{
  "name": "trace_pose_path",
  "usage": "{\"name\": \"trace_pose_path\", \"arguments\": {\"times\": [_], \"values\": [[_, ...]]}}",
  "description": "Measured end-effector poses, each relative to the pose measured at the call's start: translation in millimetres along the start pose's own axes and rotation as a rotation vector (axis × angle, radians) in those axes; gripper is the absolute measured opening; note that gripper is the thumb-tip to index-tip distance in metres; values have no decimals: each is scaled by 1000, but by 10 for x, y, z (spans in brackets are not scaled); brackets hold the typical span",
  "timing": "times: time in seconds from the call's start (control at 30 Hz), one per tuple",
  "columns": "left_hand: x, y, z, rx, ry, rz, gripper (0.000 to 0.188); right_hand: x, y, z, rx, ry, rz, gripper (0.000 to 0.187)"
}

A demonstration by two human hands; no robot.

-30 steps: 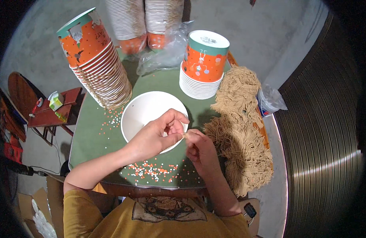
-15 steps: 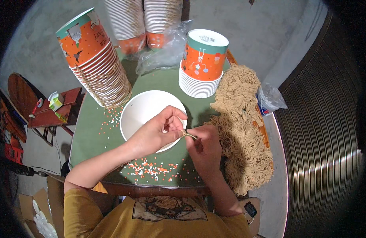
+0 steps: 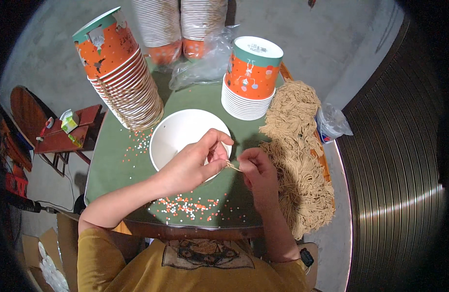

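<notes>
A paper bucket (image 3: 183, 125) stands on the green tabletop with its white inside facing up. At its right edge my left hand (image 3: 197, 163) pinches a thin beige cord (image 3: 233, 167) between thumb and fingertips. The cord's loose end reaches across to my right hand (image 3: 261, 177), whose thumb and forefinger are closed on it. Whether the cord is knotted or passes through the bucket's wall is hidden by my fingers. Beside my right hand lies a big heap of beige cords (image 3: 302, 180).
Orange-and-green buckets stand upside down in a left stack (image 3: 129, 73) with cords along its side, and a right stack (image 3: 251, 80). Clear plastic (image 3: 200, 61) lies behind, near taller wrapped stacks. Orange and white paper dots (image 3: 185, 208) litter the near table.
My right hand has drawn slightly to the right, away from my left hand, with the cord stretched between them. My left hand keeps its pinch beside the bucket.
</notes>
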State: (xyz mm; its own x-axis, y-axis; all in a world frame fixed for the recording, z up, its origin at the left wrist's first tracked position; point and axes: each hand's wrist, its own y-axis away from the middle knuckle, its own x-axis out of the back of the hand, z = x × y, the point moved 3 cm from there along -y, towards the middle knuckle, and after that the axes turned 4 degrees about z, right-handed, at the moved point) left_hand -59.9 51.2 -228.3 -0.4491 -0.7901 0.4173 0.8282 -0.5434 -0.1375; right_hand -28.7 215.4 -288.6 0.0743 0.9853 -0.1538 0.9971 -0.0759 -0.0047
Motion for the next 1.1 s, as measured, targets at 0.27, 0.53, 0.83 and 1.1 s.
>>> {"name": "trace_pose_path", "arguments": {"times": [0.27, 0.53, 0.83, 1.1], "values": [[-15, -17, 47, 1, -27, -19, 32, -114, 75, -134, 754, 456, 110, 13], [-2, -29, 16, 1, -29, -16, 32, 12, -23, -15, -67, -60, 40, 10], [-19, -26, 35, -40, -55, -61, 32, -48, 11, 44, 263, 219, 67, 11], [29, -36, 32, -265, -470, 29, 17, -15, 52, 193, 291, 137, 22, 17]]}}
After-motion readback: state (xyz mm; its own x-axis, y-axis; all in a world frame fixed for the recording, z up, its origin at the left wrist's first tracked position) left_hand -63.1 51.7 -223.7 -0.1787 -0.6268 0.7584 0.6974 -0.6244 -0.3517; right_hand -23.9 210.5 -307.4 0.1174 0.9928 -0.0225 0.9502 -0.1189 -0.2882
